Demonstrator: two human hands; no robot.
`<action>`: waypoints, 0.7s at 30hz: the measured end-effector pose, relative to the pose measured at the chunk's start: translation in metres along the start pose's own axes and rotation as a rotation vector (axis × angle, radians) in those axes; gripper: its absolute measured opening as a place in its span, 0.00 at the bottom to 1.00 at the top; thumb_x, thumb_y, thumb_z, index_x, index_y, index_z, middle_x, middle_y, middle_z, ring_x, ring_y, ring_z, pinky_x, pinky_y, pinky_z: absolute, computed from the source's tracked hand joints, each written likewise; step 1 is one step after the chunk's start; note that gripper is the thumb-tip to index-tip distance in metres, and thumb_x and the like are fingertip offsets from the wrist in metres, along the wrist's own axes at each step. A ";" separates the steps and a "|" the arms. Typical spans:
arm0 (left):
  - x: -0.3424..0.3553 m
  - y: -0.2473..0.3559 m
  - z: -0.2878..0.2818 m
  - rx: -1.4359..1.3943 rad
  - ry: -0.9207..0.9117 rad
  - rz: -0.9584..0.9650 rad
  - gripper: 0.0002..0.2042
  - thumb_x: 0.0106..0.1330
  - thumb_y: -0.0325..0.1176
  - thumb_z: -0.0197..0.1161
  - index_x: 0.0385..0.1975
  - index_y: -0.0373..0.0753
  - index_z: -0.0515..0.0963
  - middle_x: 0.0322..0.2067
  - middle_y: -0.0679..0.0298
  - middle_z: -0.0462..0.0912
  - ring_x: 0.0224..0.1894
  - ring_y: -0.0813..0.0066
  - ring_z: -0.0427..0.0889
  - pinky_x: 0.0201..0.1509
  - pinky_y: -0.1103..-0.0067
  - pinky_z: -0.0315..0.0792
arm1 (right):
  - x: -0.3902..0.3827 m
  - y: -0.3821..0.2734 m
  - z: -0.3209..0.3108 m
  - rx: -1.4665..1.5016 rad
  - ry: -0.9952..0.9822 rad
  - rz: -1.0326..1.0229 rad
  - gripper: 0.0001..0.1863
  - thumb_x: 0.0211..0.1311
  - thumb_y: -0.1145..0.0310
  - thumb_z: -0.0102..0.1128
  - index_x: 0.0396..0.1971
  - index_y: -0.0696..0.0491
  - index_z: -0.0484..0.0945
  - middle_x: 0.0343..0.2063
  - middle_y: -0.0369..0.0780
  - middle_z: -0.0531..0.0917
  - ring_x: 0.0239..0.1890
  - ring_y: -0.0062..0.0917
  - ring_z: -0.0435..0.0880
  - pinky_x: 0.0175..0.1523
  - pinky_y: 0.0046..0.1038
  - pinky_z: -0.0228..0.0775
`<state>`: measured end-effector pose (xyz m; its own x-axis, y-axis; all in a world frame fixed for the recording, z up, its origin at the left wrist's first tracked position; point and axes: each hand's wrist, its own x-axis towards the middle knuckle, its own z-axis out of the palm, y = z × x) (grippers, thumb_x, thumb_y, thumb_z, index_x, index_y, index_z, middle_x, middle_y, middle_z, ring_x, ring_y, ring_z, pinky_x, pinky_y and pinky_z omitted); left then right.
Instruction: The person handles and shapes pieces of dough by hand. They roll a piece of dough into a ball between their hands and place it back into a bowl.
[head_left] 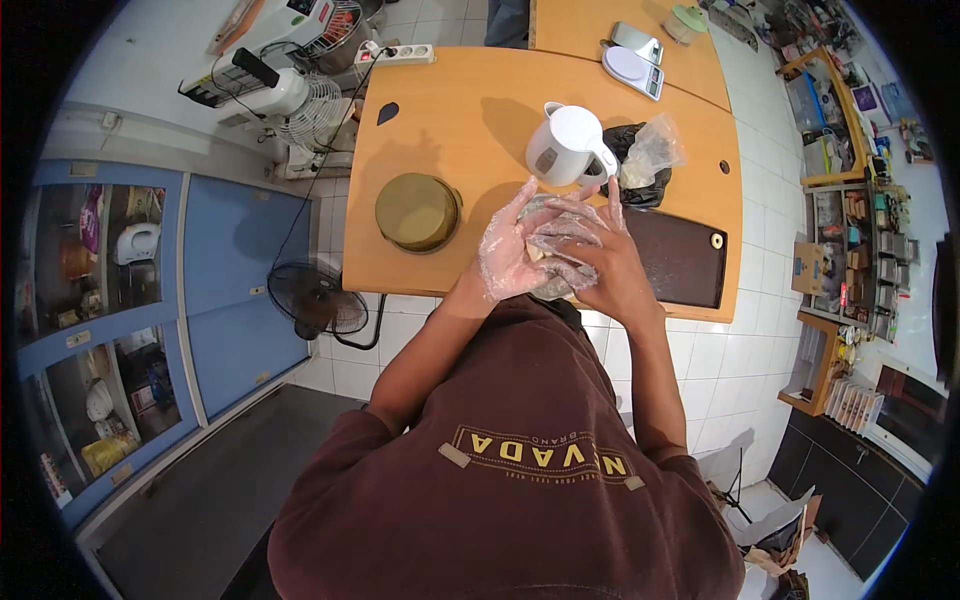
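Note:
My left hand is held palm up above the near table edge, its fingers spread and coated with a white, floury or doughy layer. Across it reaches my right hand, back upward, with whitish smeared fingers apart and touching the left palm and fingers. A small pale lump, like dough, shows between the hands. Below them, part of a clear or pale bowl is visible; its contents are mostly hidden. To the right lies a dark brown tray with a small pale ring in its corner.
A round olive-brown container stands on the left of the wooden table. Beyond my hands are a white electric kettle, a black plastic bag, a clear bag and kitchen scales. A fan stands at left.

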<state>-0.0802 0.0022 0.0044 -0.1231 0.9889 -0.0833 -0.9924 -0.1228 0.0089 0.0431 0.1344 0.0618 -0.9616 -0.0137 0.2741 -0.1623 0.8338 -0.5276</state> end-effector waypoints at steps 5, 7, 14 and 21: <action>-0.001 0.001 0.003 -0.003 0.070 -0.003 0.37 0.81 0.58 0.38 0.74 0.29 0.59 0.68 0.45 0.70 0.68 0.52 0.75 0.70 0.55 0.72 | -0.004 0.005 0.006 0.043 0.020 0.022 0.23 0.41 0.73 0.74 0.44 0.49 0.89 0.53 0.40 0.85 0.62 0.42 0.80 0.82 0.52 0.47; -0.001 0.001 0.001 -0.019 0.050 -0.008 0.37 0.81 0.58 0.39 0.74 0.29 0.60 0.69 0.45 0.70 0.69 0.52 0.73 0.72 0.55 0.70 | -0.001 0.003 0.006 0.066 0.036 0.017 0.23 0.40 0.74 0.74 0.44 0.50 0.89 0.51 0.40 0.86 0.60 0.42 0.81 0.79 0.50 0.54; 0.000 0.002 0.011 0.040 0.048 -0.017 0.38 0.81 0.59 0.37 0.75 0.30 0.58 0.71 0.42 0.66 0.72 0.49 0.68 0.76 0.57 0.64 | -0.005 0.004 0.018 0.208 0.127 0.099 0.24 0.40 0.77 0.73 0.44 0.53 0.88 0.46 0.44 0.86 0.54 0.45 0.83 0.58 0.46 0.74; -0.001 0.007 0.009 0.071 0.058 -0.006 0.32 0.81 0.54 0.46 0.74 0.36 0.63 0.63 0.54 0.76 0.60 0.66 0.79 0.65 0.64 0.73 | -0.001 0.001 0.022 0.122 0.265 0.128 0.21 0.42 0.79 0.75 0.42 0.57 0.87 0.43 0.47 0.88 0.44 0.43 0.89 0.50 0.37 0.81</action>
<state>-0.0869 0.0014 0.0132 -0.1190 0.9828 -0.1410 -0.9909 -0.1087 0.0790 0.0386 0.1234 0.0429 -0.8875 0.2448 0.3903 -0.0839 0.7471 -0.6593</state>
